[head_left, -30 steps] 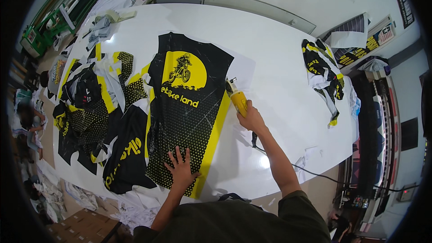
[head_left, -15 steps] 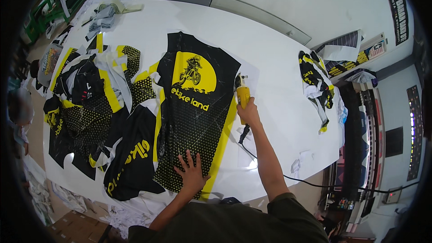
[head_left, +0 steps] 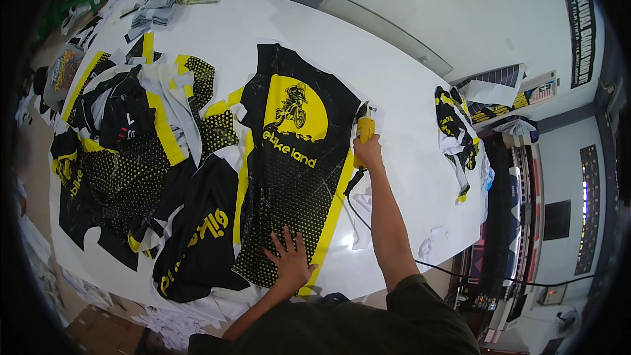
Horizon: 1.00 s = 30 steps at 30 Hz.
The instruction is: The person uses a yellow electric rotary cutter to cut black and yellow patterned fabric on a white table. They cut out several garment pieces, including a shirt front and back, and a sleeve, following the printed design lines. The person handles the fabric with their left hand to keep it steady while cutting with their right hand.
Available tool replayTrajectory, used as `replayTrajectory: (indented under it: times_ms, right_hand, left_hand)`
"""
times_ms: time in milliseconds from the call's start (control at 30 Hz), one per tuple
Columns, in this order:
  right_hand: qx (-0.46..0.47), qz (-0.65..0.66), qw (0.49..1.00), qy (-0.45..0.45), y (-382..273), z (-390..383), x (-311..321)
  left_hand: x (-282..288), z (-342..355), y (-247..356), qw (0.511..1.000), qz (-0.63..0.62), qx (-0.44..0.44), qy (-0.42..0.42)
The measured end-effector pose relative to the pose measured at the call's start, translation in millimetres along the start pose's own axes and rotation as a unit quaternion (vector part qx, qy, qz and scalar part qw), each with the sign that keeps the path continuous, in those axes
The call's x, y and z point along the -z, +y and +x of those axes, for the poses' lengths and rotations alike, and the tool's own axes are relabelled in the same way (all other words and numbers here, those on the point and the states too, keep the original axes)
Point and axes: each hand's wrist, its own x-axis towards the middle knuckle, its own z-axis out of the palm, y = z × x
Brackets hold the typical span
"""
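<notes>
A black and yellow jersey panel (head_left: 299,171) with a motorbike print lies flat on the white table (head_left: 414,158) in front of me. My left hand (head_left: 290,266) rests on its lower part, fingers spread and palm down. My right hand (head_left: 368,152) is wrapped round a yellow handheld electric fabric cutter (head_left: 365,128). The cutter's metal head sits at the panel's right edge, just below the upper right corner. From its rear end a black cord (head_left: 486,277) runs down, passes behind my right forearm and continues off to the right.
Left of the panel lies a heap of printed black, yellow and white fabric pieces (head_left: 125,164). Folded grey cloths (head_left: 154,13) sit at the far left. A smaller pile of printed pieces (head_left: 457,131) lies near the table's right edge. White scraps (head_left: 430,243) lie closer to me.
The whole view has shifted and turned slightly. The cutter in my right hand has moved a little farther up the panel's right edge, toward the corner. My left hand stays spread on the fabric.
</notes>
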Motion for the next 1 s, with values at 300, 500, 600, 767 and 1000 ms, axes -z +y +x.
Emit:
replayTrajectory:
  times_ms: [300, 500, 600, 767, 1000]
  right_hand:
    - [-0.027, 0.030, 0.999, 0.021, -14, 44, -4]
    - [-0.030, 0.033, 0.999, 0.031, -14, 93, -6]
    - [-0.043, 0.033, 0.997, 0.053, -10, 134, -13]
    - [-0.106, 0.067, 0.981, 0.147, 47, 160, 4]
    - [-0.030, 0.123, 0.967, 0.219, 211, -66, 10]
  left_hand:
    - [5, 2, 0, 1.000, -0.006, 0.004, -0.023]
    - [3, 3, 1, 0.999, -0.004, 0.014, -0.037]
    - [0, 1, -2, 0.999, -0.003, 0.014, -0.044]
    - [-2, 7, -3, 0.999, 0.036, -0.005, 0.013]
    - [41, 137, 48, 0.980, -0.005, -0.044, 0.195]
